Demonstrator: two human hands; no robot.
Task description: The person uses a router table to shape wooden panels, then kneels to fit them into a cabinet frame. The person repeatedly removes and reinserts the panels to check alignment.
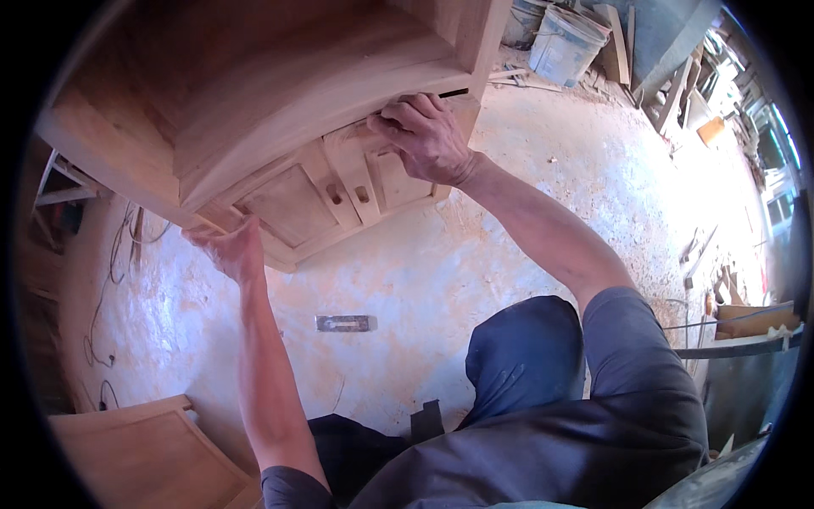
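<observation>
A bare wooden cabinet [314,89] stands in front of me, with a shelf opening and a curved front edge over a pair of panelled doors. The left door [288,206] and the right door [392,180] meet in the middle, each with a small oval slot near the meeting edge. My right hand [426,140] is closed, its fingers curled at the right door's top edge. My left hand [233,248] grips the cabinet front's left edge, by the left door; its fingertips are partly hidden and slightly blurred.
A dark, flat rectangular tool [346,323] lies on the dusty floor [415,271] between my arms. A wooden panel piece [153,454] is at the lower left. Cords [110,280] trail at left. A bucket [568,44] and wood scraps [678,93] lie at the far right.
</observation>
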